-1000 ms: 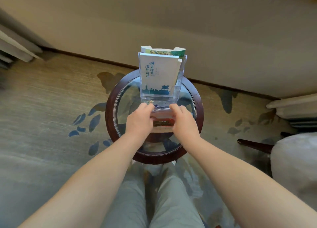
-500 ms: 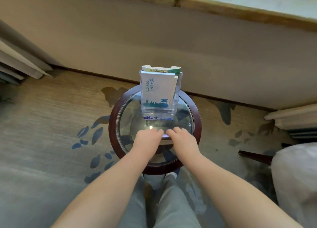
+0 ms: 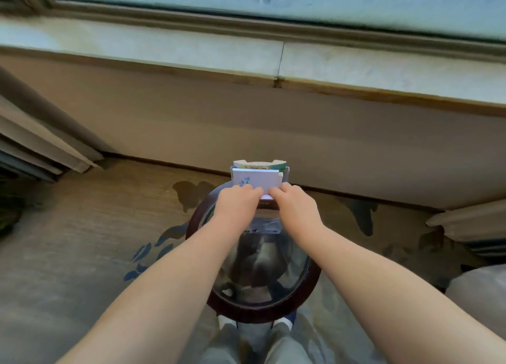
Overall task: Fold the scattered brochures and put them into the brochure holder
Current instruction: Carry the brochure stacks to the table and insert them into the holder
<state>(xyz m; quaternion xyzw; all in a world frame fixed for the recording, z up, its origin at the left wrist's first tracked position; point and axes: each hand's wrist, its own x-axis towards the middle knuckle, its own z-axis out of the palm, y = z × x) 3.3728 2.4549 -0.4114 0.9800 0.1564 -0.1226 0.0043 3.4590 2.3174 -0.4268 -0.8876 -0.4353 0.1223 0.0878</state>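
1. The white brochure (image 3: 256,180) stands upright at the front of the clear brochure holder (image 3: 267,224), which sits at the far edge of the round glass-topped counter (image 3: 257,313). A second brochure with a green printed top (image 3: 260,165) stands just behind it in the holder.
2. The left hand (image 3: 237,202) and the right hand (image 3: 295,205) meet at the lower part of the white brochure. On each the fingers are curled in, with the fingertips bunched on the paper and nearly touching each other. The hands hide the bottom edge, so I cannot tell how far it has sunk into the pocket.
3. The brochure is likely very light, and fairly stiff while folded, since its right edge shows several layers. Thin paper of this kind probably buckles if pushed from below against any snag.
4. The side edges near the top look like the best place to hold it. A light pinch there would guide it straight down without creasing the face.
5. The holder looks like smooth, hard acrylic, probably light enough to slide or tip on the glass. One hand steadying its wall seems wise.
6. No loose brochures show on the counter, so the task looks nearly done.
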